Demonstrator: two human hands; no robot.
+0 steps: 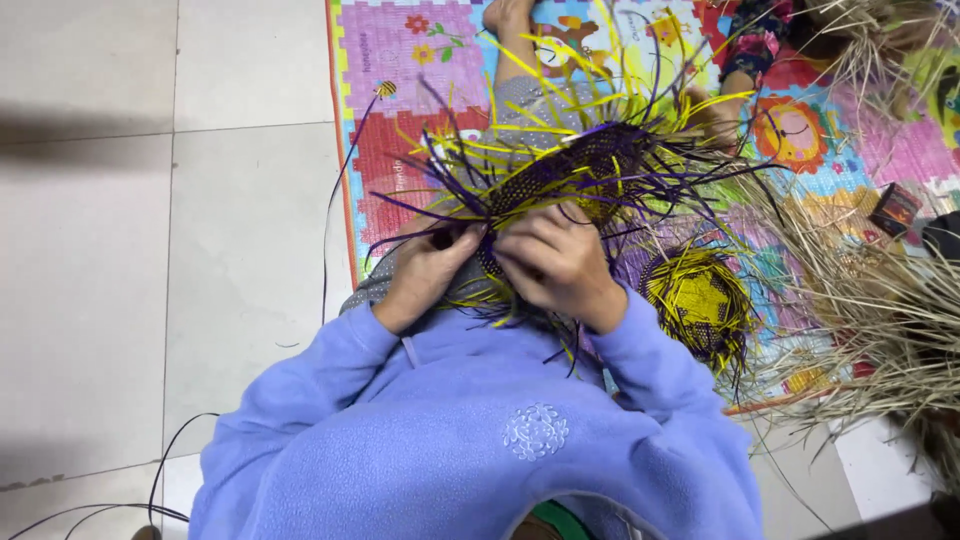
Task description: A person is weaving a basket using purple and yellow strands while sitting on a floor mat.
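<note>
While both sets of fingers pinch its strands, left hand [425, 275] and right hand [555, 262] grip the purple-and-yellow woven basket [570, 175].

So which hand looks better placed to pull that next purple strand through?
Probably the right hand: its fingers lie over the woven piece among the loose strands, while the left hand grips the edge.

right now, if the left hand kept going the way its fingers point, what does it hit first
The left hand points up and right, straight into the purple and yellow woven piece it already touches, close by the right hand. Depth is unclear, but the weave comes first.
</note>
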